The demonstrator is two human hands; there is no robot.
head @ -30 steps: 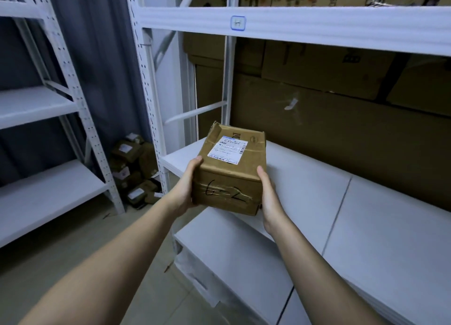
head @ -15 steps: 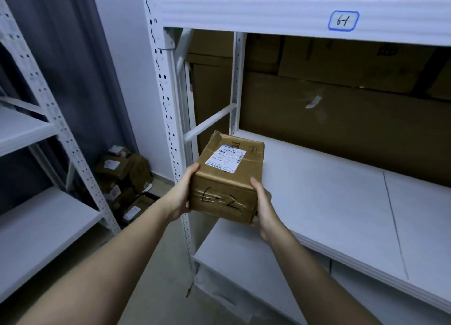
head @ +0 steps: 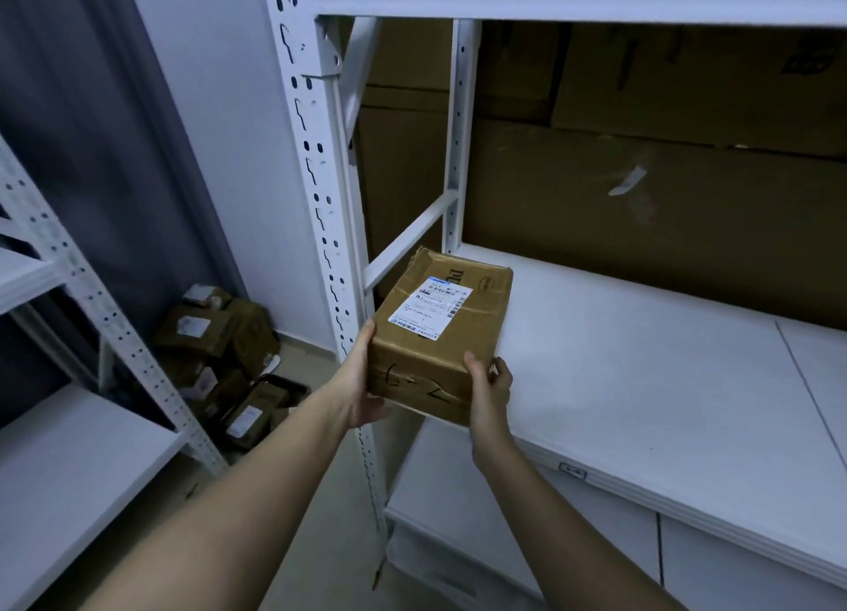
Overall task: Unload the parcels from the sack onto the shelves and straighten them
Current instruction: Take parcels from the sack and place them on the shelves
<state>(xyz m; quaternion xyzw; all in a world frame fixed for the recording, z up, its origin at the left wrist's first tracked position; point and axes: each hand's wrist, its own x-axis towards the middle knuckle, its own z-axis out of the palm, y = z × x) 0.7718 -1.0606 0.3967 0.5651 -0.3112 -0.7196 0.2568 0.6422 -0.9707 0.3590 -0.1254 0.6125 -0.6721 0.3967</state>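
Note:
A brown taped cardboard parcel [head: 440,331] with a white shipping label on top and "6-2" handwritten on its near face sits at the left front corner of a white shelf [head: 641,372]. My left hand [head: 362,381] grips its left near corner from the side and below. My right hand [head: 488,386] holds its right near corner, thumb on the near face and fingers curled round the right side. The parcel's near end overhangs the shelf edge; its far end lies over the shelf board.
A white perforated upright [head: 316,198] stands just left of the parcel. Large cardboard boxes [head: 641,188] line the back of the shelf. Several more brown parcels [head: 220,354] lie on the floor by the wall. Another white rack [head: 68,427] stands at the left.
The parcel has moved forward and to the right, past the upright and onto the shelf's left front corner. Both hands stayed on its near corners.

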